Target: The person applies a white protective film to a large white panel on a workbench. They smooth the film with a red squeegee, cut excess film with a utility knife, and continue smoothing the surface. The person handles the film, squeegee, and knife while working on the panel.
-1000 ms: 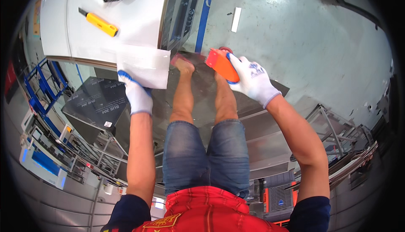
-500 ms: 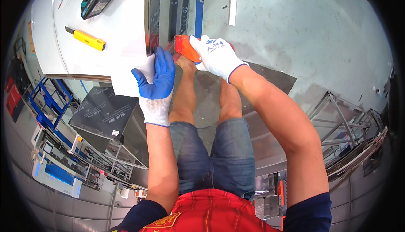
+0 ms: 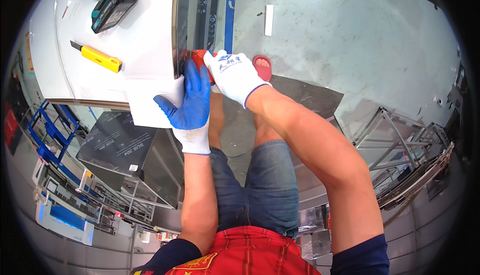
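My right hand (image 3: pixel 232 75), in a white glove, is closed around an orange-red hand-held tool (image 3: pixel 198 59). Its exact kind is hidden by the glove. The tool is at the dark metal edge (image 3: pixel 183 30) of the white-topped worktable (image 3: pixel 145 40). Just left of it, my left hand (image 3: pixel 192 105) shows the blue coated side of its glove, with fingers stretched and thumb apart. Its fingertips reach up near the tool; whether they touch it I cannot tell. Beside that thumb, a white sheet (image 3: pixel 145 106) hangs over the table's near edge.
A yellow utility knife (image 3: pixel 101 58) and a teal-black cordless power tool (image 3: pixel 114 9) lie on the table. Below stands a dark film-covered metal box (image 3: pixel 117 142). A white strip (image 3: pixel 269 20) lies on the floor. Metal frames (image 3: pixel 395 140) stand at the right.
My right hand has moved left with the orange-red tool, closer to the table edge and my left fingers. The view has shifted slightly, and a red sandal shows more fully.
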Demonstrator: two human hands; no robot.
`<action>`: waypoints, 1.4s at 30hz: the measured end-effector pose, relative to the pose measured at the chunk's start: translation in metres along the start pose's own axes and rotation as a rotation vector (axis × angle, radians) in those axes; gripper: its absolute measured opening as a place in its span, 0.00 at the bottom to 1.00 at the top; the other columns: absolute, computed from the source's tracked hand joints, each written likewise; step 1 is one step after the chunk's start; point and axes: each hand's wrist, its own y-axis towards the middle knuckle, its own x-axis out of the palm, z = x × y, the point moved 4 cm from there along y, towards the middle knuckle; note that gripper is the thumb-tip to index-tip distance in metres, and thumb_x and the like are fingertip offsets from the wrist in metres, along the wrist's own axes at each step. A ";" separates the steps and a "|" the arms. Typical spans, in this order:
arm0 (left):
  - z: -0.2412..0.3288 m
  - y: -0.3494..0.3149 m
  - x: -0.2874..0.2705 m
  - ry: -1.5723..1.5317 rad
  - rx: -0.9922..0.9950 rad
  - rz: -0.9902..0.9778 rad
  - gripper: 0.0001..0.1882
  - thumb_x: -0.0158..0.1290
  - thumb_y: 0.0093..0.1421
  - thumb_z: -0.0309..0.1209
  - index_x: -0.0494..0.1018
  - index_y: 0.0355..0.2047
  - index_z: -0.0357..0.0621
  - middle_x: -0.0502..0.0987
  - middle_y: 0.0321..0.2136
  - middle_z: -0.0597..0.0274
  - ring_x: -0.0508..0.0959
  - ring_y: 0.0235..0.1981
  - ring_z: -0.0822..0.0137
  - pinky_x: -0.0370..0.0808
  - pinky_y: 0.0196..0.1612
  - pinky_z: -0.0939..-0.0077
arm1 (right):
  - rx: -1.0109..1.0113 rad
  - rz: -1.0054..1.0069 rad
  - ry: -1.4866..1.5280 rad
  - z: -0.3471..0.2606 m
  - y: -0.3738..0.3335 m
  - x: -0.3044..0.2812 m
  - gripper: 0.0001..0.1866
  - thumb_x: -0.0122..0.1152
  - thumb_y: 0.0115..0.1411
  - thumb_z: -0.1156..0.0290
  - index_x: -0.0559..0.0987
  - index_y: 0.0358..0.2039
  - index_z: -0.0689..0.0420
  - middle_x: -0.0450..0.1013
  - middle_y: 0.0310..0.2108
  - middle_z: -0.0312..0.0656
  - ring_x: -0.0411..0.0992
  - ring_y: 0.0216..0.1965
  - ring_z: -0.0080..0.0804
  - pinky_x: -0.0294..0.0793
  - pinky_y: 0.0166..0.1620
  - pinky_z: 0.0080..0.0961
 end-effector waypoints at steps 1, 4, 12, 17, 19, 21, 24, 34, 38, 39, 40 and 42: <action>-0.002 0.001 -0.001 0.013 0.001 -0.049 0.56 0.74 0.63 0.41 0.54 0.81 0.31 0.57 0.82 0.43 0.56 0.83 0.46 0.49 0.86 0.43 | 0.011 0.006 0.011 -0.002 0.001 -0.002 0.23 0.67 0.68 0.63 0.74 0.58 0.59 0.81 0.45 0.58 0.85 0.44 0.57 0.82 0.48 0.51; -0.011 0.002 -0.008 -0.256 -0.086 -0.118 0.49 0.67 0.70 0.33 0.51 0.83 0.33 0.55 0.84 0.45 0.57 0.83 0.50 0.52 0.87 0.48 | 0.025 0.041 -0.051 -0.017 0.008 -0.006 0.14 0.60 0.70 0.70 0.77 0.51 0.64 0.82 0.40 0.53 0.87 0.38 0.52 0.81 0.36 0.50; -0.018 0.036 -0.068 -0.144 -0.101 -0.235 0.30 0.50 0.79 0.25 0.63 0.79 0.36 0.62 0.82 0.56 0.60 0.83 0.59 0.59 0.85 0.59 | 0.048 -0.053 0.008 0.012 0.019 0.004 0.28 0.70 0.65 0.63 0.73 0.61 0.63 0.81 0.49 0.62 0.85 0.47 0.62 0.84 0.50 0.54; -0.009 0.081 -0.100 -0.009 0.160 -0.076 0.27 0.54 0.77 0.31 0.70 0.74 0.36 0.70 0.77 0.51 0.65 0.80 0.54 0.62 0.83 0.52 | 0.279 -0.081 0.088 0.061 -0.016 0.012 0.42 0.74 0.61 0.53 0.68 0.70 0.58 0.78 0.57 0.60 0.82 0.56 0.61 0.81 0.58 0.52; -0.009 0.092 -0.106 -0.028 0.167 0.028 0.23 0.52 0.78 0.27 0.74 0.70 0.34 0.71 0.76 0.51 0.66 0.79 0.54 0.64 0.81 0.55 | 0.304 -0.045 0.131 0.077 -0.043 0.014 0.45 0.74 0.60 0.52 0.68 0.73 0.58 0.78 0.58 0.60 0.81 0.56 0.62 0.82 0.58 0.50; -0.013 0.104 -0.109 -0.350 0.050 0.052 0.27 0.51 0.77 0.28 0.68 0.74 0.37 0.70 0.77 0.49 0.66 0.80 0.51 0.63 0.82 0.50 | 0.331 0.016 0.183 0.089 -0.068 0.013 0.46 0.74 0.60 0.52 0.68 0.75 0.57 0.78 0.58 0.60 0.81 0.56 0.62 0.82 0.59 0.49; -0.016 0.111 -0.113 -0.771 -0.125 0.007 0.25 0.49 0.79 0.32 0.70 0.73 0.42 0.65 0.80 0.56 0.62 0.81 0.50 0.61 0.82 0.43 | 0.318 0.112 0.220 0.093 -0.103 0.009 0.46 0.74 0.61 0.53 0.68 0.76 0.56 0.79 0.58 0.59 0.80 0.58 0.61 0.82 0.59 0.48; -0.044 0.082 -0.125 0.672 -0.184 0.197 0.28 0.42 0.83 0.43 0.66 0.74 0.37 0.68 0.75 0.47 0.68 0.77 0.52 0.64 0.81 0.52 | 0.305 0.159 0.460 0.060 -0.183 -0.021 0.52 0.83 0.55 0.63 0.67 0.77 0.65 0.76 0.67 0.56 0.77 0.66 0.56 0.78 0.67 0.41; -0.062 -0.005 -0.096 0.647 -0.527 0.297 0.38 0.45 0.83 0.58 0.72 0.68 0.30 0.79 0.65 0.45 0.79 0.67 0.54 0.74 0.73 0.57 | 0.212 0.128 0.380 0.042 -0.208 -0.039 0.53 0.84 0.52 0.65 0.68 0.76 0.65 0.80 0.60 0.57 0.80 0.58 0.57 0.82 0.59 0.43; -0.059 -0.019 -0.083 0.731 -0.533 0.226 0.37 0.46 0.82 0.57 0.72 0.68 0.30 0.79 0.65 0.46 0.79 0.66 0.54 0.74 0.73 0.58 | 0.167 0.131 0.347 0.037 -0.215 -0.045 0.53 0.84 0.52 0.65 0.68 0.76 0.65 0.80 0.58 0.57 0.81 0.56 0.57 0.82 0.58 0.43; -0.053 -0.034 -0.070 0.839 -0.531 0.215 0.36 0.47 0.82 0.56 0.72 0.68 0.30 0.79 0.65 0.46 0.80 0.65 0.55 0.75 0.72 0.59 | 0.121 0.126 0.317 0.033 -0.220 -0.051 0.53 0.84 0.51 0.65 0.68 0.75 0.66 0.80 0.56 0.57 0.81 0.55 0.57 0.82 0.57 0.43; -0.042 -0.054 -0.036 1.191 -0.457 -0.063 0.28 0.53 0.82 0.47 0.77 0.64 0.32 0.83 0.58 0.52 0.83 0.58 0.65 0.78 0.65 0.67 | 0.037 0.118 0.298 0.025 -0.229 -0.061 0.53 0.84 0.49 0.66 0.69 0.74 0.67 0.81 0.50 0.56 0.81 0.50 0.57 0.83 0.53 0.43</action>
